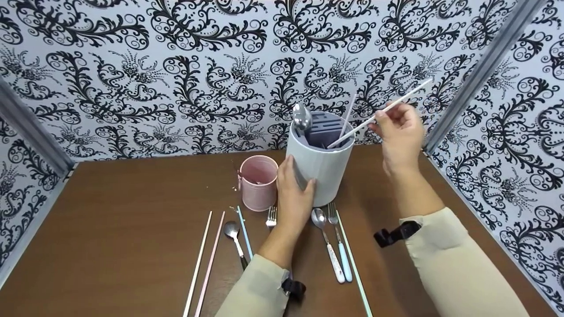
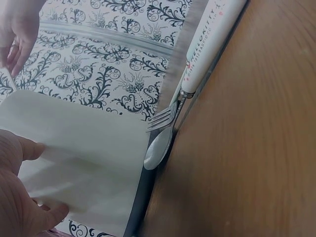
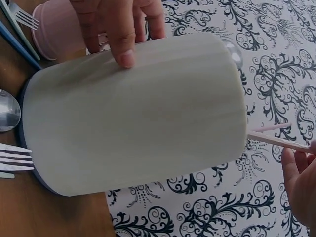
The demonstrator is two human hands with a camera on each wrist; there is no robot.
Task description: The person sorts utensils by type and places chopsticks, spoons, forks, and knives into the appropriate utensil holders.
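My left hand (image 1: 296,193) holds the side of a pale grey utensil holder (image 1: 324,176), thumb on the front and fingers at its left side. Between the thumb and fingers of my right hand (image 1: 403,132) is a white chopstick (image 1: 403,97), slanting down with its lower end inside the holder's mouth. A spoon (image 1: 302,118) and a pale lilac chopstick (image 1: 349,111) stick up out of the holder. In the right wrist view, the left hand's fingers (image 3: 126,58) lie against the holder wall (image 3: 138,118), and the chopstick (image 3: 279,141) enters at the rim.
Left of the holder stands a pink cup (image 1: 259,196). In front lie a cream chopstick (image 1: 198,262), a pink chopstick (image 1: 210,264), a blue chopstick (image 1: 245,231), a green chopstick (image 1: 352,259), spoons (image 1: 335,263) and forks (image 1: 345,262). Patterned walls (image 1: 211,88) enclose the table (image 1: 132,229).
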